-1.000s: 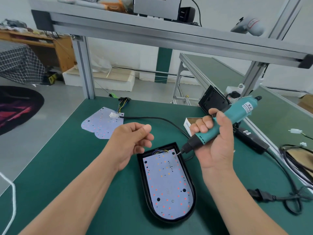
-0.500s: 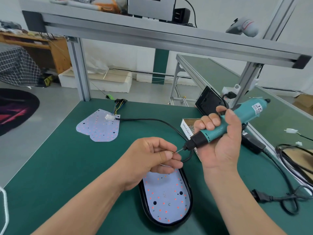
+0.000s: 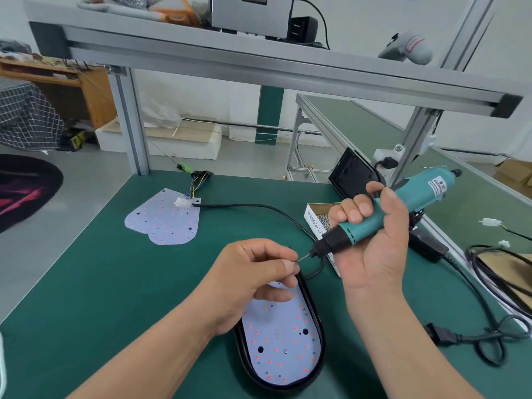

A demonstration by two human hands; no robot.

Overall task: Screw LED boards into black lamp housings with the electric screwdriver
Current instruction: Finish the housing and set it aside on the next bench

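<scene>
My left hand (image 3: 253,280) pinches what I take for a screw (image 3: 295,264) against the tip of the screwdriver (image 3: 383,217), to seat it; my right hand (image 3: 371,240) wraps the tool, tilted down to meet it; the board (image 3: 282,349) lies in its black housing (image 3: 319,326) just beneath, waiting.

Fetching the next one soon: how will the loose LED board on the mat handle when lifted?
The loose LED board looks thin and flat, so probably light, fairly stiff, and awkward to pry up. The white connector lying on it would likely slide off or snag.
</scene>
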